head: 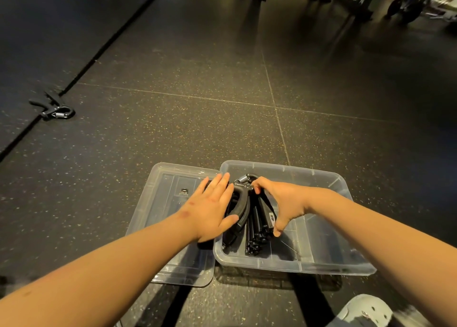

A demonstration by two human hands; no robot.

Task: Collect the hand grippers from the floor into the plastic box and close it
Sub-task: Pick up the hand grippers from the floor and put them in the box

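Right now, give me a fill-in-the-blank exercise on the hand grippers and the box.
The clear lid lies on the plastic box's ___ side.
Only ___ hand gripper lies outside the box.
The right hand grips the bundled hand grippers; the flat hand against them is the ___ one.
Missing: left; one; left.

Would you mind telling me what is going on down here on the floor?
A person holds a bundle of hand grippers inside the open plastic box: the right hand grips it, the left hand presses flat against it. The lid lies on the floor beside the box. One more gripper lies on the floor, far off to the left, not yet collected.
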